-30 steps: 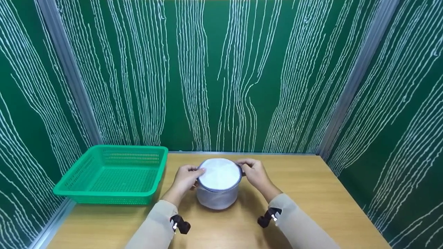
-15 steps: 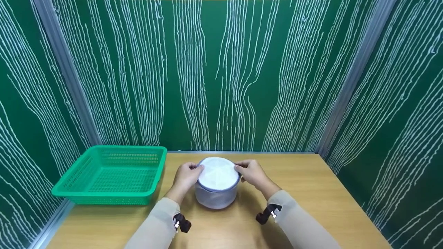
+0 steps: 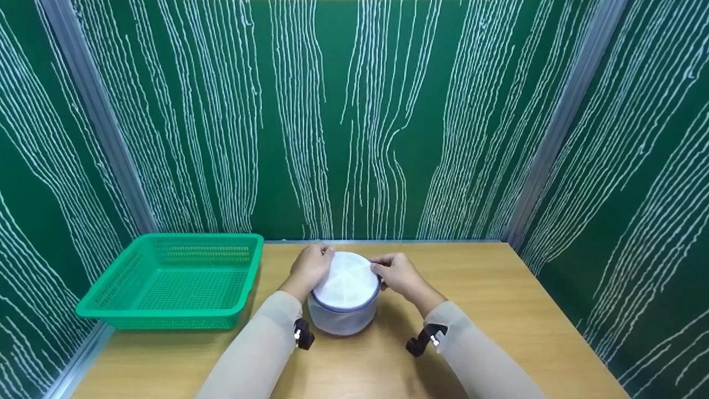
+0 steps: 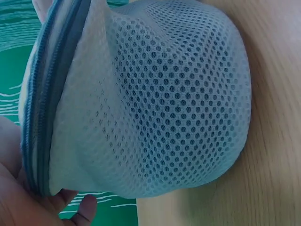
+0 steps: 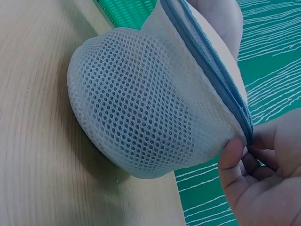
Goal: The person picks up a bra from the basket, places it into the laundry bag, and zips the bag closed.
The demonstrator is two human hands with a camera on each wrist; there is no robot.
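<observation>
A round white mesh laundry bag (image 3: 344, 321) with a pale flat top and a blue-grey zipper (image 5: 211, 70) round its upper edge stands on the table. My left hand (image 3: 310, 270) holds the back left of its rim; in the left wrist view, fingers of that hand (image 4: 28, 200) lie at the zipper edge. On the opposite side, my right hand (image 3: 404, 279) pinches the rim between thumb and fingers at the zipper band, seen closely in the right wrist view. The mesh side (image 4: 174, 99) is dented inward below the rim. The zipper looks closed along the parts that show.
A green plastic basket (image 3: 252, 285) with perforated sides stands to the left of the bag. The wooden table (image 3: 487, 327) ends at green walls (image 3: 376, 166) with white wavy lines and grey metal posts.
My left hand has slid along the rim toward the back, away from me. My right hand now has its thumb over the rim. The bag has stayed nearly in place.
</observation>
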